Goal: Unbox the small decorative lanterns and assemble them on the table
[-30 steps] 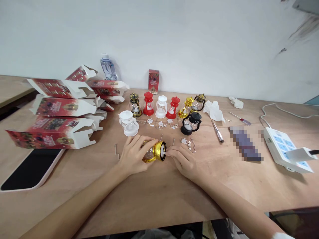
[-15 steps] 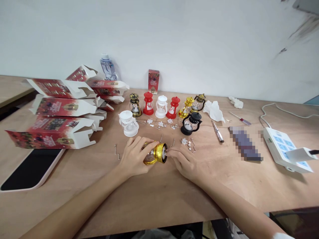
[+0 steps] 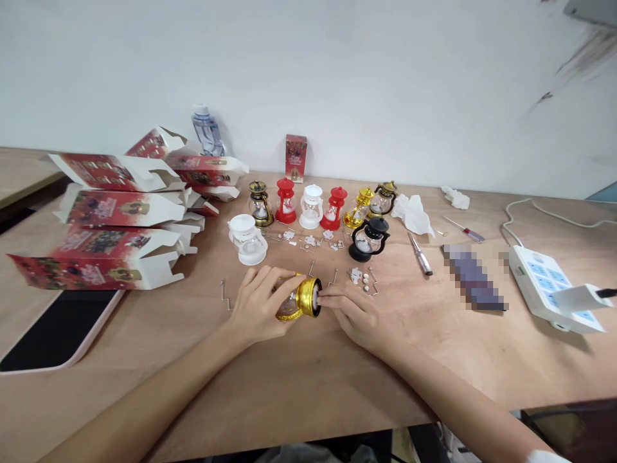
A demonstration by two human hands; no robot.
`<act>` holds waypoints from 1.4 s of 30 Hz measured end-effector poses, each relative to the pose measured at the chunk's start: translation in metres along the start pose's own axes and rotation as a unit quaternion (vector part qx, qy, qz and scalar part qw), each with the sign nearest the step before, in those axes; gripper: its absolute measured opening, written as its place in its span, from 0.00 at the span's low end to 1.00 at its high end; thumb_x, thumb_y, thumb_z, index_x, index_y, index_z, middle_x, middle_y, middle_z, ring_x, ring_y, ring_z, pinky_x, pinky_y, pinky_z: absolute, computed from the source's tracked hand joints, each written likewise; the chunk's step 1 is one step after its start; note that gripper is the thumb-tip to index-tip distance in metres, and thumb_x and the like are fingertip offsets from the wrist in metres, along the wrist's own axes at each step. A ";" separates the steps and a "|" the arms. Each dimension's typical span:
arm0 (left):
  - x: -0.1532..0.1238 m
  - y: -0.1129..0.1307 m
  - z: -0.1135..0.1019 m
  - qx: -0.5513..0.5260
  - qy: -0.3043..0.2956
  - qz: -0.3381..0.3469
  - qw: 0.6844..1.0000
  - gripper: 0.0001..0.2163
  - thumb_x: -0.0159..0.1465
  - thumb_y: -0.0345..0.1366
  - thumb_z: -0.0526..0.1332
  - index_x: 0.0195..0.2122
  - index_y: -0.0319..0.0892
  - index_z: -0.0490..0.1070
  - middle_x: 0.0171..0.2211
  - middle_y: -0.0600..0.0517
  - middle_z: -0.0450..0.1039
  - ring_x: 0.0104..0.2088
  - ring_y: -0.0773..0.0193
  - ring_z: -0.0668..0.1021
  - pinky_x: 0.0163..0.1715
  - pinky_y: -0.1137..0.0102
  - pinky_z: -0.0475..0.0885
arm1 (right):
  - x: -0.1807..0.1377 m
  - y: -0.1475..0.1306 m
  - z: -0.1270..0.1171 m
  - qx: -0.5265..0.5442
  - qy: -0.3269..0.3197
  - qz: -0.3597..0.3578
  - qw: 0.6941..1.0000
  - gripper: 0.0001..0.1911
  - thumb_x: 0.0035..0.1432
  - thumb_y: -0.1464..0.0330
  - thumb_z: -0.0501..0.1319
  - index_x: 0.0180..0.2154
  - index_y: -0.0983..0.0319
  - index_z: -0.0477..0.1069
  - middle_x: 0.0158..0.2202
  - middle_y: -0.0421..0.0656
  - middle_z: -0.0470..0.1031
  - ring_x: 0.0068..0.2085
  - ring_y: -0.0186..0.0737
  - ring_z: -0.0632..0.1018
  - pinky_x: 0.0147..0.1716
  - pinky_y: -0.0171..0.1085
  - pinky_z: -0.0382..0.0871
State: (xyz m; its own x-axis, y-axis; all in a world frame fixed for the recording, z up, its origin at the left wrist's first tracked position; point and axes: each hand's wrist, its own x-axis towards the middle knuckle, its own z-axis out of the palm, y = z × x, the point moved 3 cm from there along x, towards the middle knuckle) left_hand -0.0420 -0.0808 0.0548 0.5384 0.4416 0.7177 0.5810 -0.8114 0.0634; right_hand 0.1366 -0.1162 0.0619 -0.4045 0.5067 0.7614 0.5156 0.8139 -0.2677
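Note:
My left hand [image 3: 260, 303] is wrapped around a small gold lantern [image 3: 307, 298] with a clear middle, lying tilted on its side with its base turned right. At the pale underside of that base are the fingertips of my right hand [image 3: 354, 315], pressed together; anything between them is hidden. Beyond my hands stand a white lantern [image 3: 251, 247] on the left and a black lantern [image 3: 365, 246] on the right. Close by on the table lie bent metal wires [image 3: 332, 278], a small white plastic piece [image 3: 355, 276] and several button cells [image 3: 366, 279].
Several lanterns, among them a red lantern [image 3: 286, 204], form a back row. Opened red-and-white boxes [image 3: 120, 209] are piled left, above a phone [image 3: 53, 331]. Rightward lie a screwdriver [image 3: 421, 256], crumpled tissue [image 3: 412, 214], a pixelated dark object [image 3: 472, 278] and a power strip [image 3: 544, 283].
My right fingertips have pushed in slightly against the lantern's base, and the fingers look straighter. The left hand keeps its hold. The whole view has shifted very slightly.

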 end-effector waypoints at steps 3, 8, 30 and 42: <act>0.001 0.000 -0.001 0.006 0.007 -0.006 1.000 0.17 0.54 0.34 0.63 0.46 0.41 0.68 0.37 0.48 0.75 0.33 0.59 0.73 0.32 0.66 0.60 | 0.000 0.000 0.000 0.005 0.001 -0.003 1.000 0.12 0.60 0.81 0.53 0.40 0.64 0.71 0.35 0.47 0.78 0.37 0.36 0.78 0.35 0.36 0.74; 0.003 -0.002 -0.005 -0.001 0.012 -0.056 0.998 0.18 0.52 0.33 0.62 0.46 0.42 0.68 0.36 0.48 0.74 0.35 0.58 0.74 0.33 0.65 0.61 | 0.000 -0.002 0.001 0.010 -0.003 -0.017 1.000 0.16 0.60 0.78 0.56 0.50 0.68 0.68 0.43 0.54 0.76 0.45 0.42 0.77 0.42 0.41 0.75; -0.012 -0.022 -0.007 -0.117 0.164 -0.191 0.961 0.20 0.52 0.45 0.66 0.43 0.44 0.65 0.41 0.47 0.67 0.39 0.55 0.74 0.38 0.61 0.72 | -0.007 0.015 0.025 -0.167 -0.072 0.087 0.979 0.17 0.61 0.72 0.55 0.52 0.65 0.64 0.37 0.50 0.77 0.44 0.48 0.72 0.40 0.45 0.69; -0.007 -0.027 0.015 -0.395 0.134 -0.437 0.796 0.19 0.48 0.45 0.69 0.38 0.40 0.71 0.36 0.46 0.77 0.40 0.53 0.78 0.44 0.57 0.73 | -0.004 0.012 0.028 -0.300 -0.174 -0.011 0.938 0.17 0.62 0.81 0.45 0.47 0.70 0.67 0.26 0.46 0.72 0.29 0.43 0.69 0.27 0.39 0.60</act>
State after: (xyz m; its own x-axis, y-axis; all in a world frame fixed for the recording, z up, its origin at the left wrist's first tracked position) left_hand -0.0529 -0.0563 0.0377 -0.0729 0.9588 0.2747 0.0387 -0.2725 0.9614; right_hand 0.1234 -0.1004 0.0392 -0.5872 0.6390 0.4968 0.7949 0.5712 0.2049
